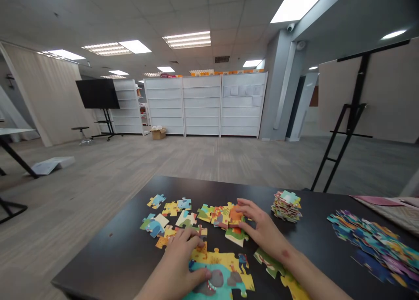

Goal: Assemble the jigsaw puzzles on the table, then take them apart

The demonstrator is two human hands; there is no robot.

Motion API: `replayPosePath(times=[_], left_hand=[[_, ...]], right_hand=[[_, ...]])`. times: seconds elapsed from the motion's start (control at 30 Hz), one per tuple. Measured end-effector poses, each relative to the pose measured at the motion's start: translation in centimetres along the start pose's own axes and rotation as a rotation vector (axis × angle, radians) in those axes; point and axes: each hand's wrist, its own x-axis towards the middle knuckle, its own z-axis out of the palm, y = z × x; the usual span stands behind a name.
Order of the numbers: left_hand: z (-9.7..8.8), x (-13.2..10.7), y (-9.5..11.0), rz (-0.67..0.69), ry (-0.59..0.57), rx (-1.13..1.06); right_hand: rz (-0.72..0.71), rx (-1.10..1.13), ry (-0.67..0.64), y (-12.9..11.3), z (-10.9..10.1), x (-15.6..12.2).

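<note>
My left hand rests with fingers and thumb apart. Its thumb lies on a partly joined jigsaw section showing a grey hippo in blue water, and its fingertips touch yellow pieces above. My right hand has thumb and fingers round the right edge of an orange puzzle piece. That piece sits against a row of joined pieces, with a green and white piece just below. Loose puzzle pieces lie beyond my left hand. A green piece is partly under my right forearm.
A stack of puzzle pieces stands right of my right hand. Farther right spreads a heap of blue and purple pieces, near a patterned cloth-like item. The black table ends at a left edge. An easel-like stand is beyond.
</note>
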Motion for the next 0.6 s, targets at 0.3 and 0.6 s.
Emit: replayPosePath(times=[0.3, 0.6], left_hand=[[-0.1, -0.2, 0.2, -0.002, -0.002, -0.013], [-0.2, -0.3, 0.1, -0.006, -0.014, -0.014]], right_hand=[[0.194, 0.153, 0.323, 4.3, 0.2, 0.7], [0.212, -0.057, 0.435, 3.9, -2.2, 0.8]])
